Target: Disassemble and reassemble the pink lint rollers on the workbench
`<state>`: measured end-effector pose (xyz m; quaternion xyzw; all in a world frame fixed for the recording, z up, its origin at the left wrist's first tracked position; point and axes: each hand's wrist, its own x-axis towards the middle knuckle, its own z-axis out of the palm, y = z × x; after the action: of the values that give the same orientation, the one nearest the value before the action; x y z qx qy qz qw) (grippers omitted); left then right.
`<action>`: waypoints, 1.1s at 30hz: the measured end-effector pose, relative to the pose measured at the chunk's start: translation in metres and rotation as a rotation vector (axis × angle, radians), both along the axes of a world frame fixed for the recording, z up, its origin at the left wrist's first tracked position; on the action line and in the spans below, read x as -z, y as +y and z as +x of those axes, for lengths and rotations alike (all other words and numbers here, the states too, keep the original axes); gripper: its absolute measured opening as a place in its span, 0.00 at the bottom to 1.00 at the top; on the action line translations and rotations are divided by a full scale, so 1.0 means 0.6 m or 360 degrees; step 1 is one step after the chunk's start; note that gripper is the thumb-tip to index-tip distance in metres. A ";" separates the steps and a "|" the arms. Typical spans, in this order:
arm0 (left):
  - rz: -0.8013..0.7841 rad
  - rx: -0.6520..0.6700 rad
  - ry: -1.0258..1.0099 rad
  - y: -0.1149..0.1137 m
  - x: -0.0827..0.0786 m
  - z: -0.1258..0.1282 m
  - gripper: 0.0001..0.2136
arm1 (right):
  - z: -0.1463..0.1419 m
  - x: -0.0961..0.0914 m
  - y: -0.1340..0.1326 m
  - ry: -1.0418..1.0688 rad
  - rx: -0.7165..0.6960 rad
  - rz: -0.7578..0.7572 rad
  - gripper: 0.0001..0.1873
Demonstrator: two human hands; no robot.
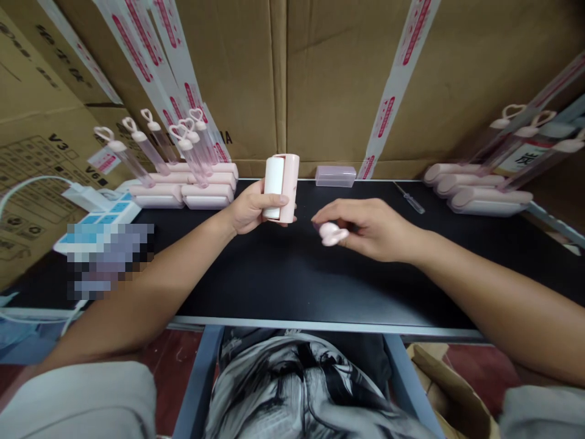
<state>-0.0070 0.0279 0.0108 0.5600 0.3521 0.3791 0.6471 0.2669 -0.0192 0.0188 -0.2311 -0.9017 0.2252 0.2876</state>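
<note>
Both my hands are raised above the tabletop (pixel 292 286): the left hand (pixel 253 208) grips a pink-and-white roller (pixel 282 183); the right hand (pixel 372 228), fingers curled, pinches a heart-ended handle (pixel 333 234), apart from it. Beyond lie a lilac box (pixel 335 176) and screwdriver (pixel 410 199); handled rollers (pixel 208 196) flank both sides.

Small workshop, by the look: black worktop (pixel 283 286) backed by taped cardboard (pixel 338 91); screwdriver (pixel 413 203) lying out; power strip (pixel 108 208) at left; identical pink lint rollers (pixel 208 192) grouped at both ends.
</note>
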 end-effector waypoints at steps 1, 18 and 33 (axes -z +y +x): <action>-0.0001 0.0020 -0.0040 -0.001 -0.001 0.000 0.27 | 0.004 -0.002 0.001 0.0145 0.0007 -0.0021 0.12; 0.0104 0.0136 -0.0279 0.006 0.013 0.001 0.25 | -0.020 0.018 0.004 0.1019 0.0112 -0.0712 0.25; 0.0264 0.0250 -0.0090 -0.001 0.012 -0.004 0.22 | -0.014 0.011 0.003 0.0606 0.0014 -0.1060 0.20</action>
<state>-0.0096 0.0275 0.0038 0.6266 0.2563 0.3705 0.6360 0.2587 -0.0176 0.0123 -0.2698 -0.7086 0.5437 0.3600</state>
